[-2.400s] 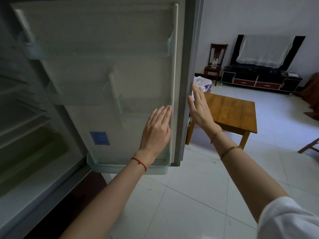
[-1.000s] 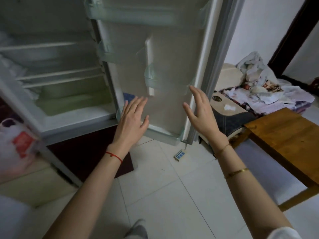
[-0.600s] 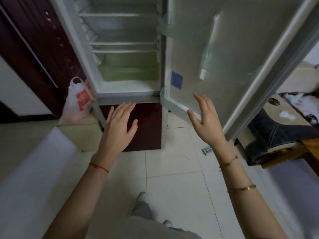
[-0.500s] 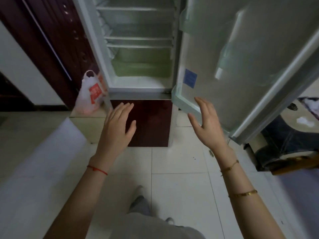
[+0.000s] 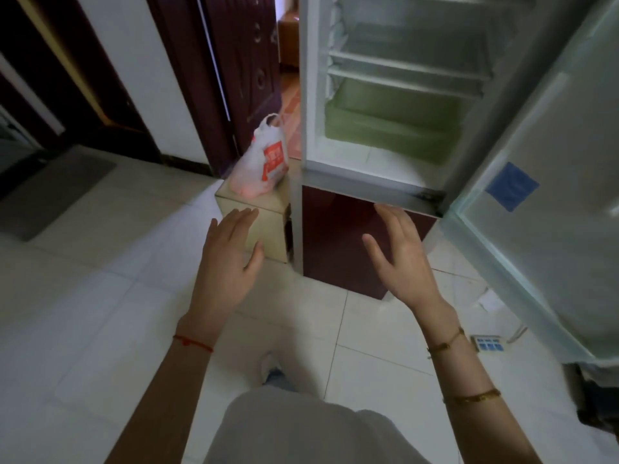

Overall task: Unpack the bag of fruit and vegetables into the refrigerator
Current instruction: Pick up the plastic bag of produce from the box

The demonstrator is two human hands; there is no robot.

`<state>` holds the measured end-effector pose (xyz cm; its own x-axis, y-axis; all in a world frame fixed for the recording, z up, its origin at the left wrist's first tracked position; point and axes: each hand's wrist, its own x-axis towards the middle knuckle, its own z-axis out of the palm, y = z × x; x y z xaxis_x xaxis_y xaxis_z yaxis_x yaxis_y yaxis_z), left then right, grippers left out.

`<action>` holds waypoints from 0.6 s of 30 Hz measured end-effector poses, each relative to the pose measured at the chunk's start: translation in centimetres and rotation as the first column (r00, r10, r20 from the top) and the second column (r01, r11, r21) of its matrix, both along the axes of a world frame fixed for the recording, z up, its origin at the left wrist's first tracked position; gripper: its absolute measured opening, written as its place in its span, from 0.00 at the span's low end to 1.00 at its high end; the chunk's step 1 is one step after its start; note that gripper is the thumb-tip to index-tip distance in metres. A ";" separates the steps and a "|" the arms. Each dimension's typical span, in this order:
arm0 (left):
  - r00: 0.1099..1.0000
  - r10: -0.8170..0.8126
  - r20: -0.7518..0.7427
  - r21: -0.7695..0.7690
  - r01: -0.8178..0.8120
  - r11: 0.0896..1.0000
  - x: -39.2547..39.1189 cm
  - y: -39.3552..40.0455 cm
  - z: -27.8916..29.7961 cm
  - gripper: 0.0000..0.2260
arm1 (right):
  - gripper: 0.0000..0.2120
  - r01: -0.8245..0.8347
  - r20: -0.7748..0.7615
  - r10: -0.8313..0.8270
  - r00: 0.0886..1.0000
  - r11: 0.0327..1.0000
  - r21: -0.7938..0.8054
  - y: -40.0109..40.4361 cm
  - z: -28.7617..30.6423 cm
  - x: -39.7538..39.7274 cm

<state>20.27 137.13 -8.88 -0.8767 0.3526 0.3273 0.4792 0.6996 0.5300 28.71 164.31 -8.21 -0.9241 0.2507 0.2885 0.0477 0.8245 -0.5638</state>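
Note:
A white plastic bag (image 5: 263, 162) with a red print stands on a low pale box (image 5: 264, 226) just left of the refrigerator (image 5: 310, 95). Its contents show only as a pinkish blur. The refrigerator's upper compartment is open, with bare white shelves (image 5: 408, 67) and a green drawer (image 5: 395, 125) at the bottom. The open door (image 5: 542, 195) swings out to the right. My left hand (image 5: 227, 262) hovers with straight fingers just below the box, holding nothing. My right hand (image 5: 398, 259) is spread in front of the dark lower door (image 5: 335, 236), also holding nothing.
A dark wooden door (image 5: 241, 72) stands ajar behind the bag. A grey mat (image 5: 50, 189) lies at the left on the white tiled floor. A power strip (image 5: 489, 343) with a cable lies on the floor below the refrigerator door. My legs and one shoe (image 5: 271, 366) show at the bottom.
My view has swung left from the refrigerator door to the bag on the box. Both hands left the door and now hover lower, empty, toward the bag.

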 end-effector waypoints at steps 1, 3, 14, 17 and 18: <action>1.000 0.011 0.003 -0.004 -0.011 1.000 -1.3 -0.7 0.0 0.20 | 0.25 -0.008 -0.002 0.008 1.000 1.000 -0.003 -0.7 0.0 -1.7; 0.999 0.033 0.006 -0.002 -0.033 0.999 -4.1 -2.2 0.2 0.21 | 0.24 -0.021 -0.013 0.021 1.000 1.000 -0.015 -2.0 0.2 -5.2; 0.996 0.072 0.060 -0.027 -0.070 0.997 -17.9 -7.8 0.8 0.21 | 0.26 -0.103 0.031 0.105 0.994 0.993 -0.056 -8.3 -1.2 -20.3; 0.994 0.081 0.080 -0.003 -0.081 0.997 -21.4 -8.1 0.7 0.21 | 0.27 -0.118 0.069 0.123 0.990 0.990 -0.071 -9.0 -1.7 -24.0; 0.992 0.088 0.088 -0.003 -0.088 0.996 -22.7 -8.2 0.5 0.21 | 0.28 -0.120 0.075 0.126 0.989 0.990 -0.079 -9.2 -1.8 -25.3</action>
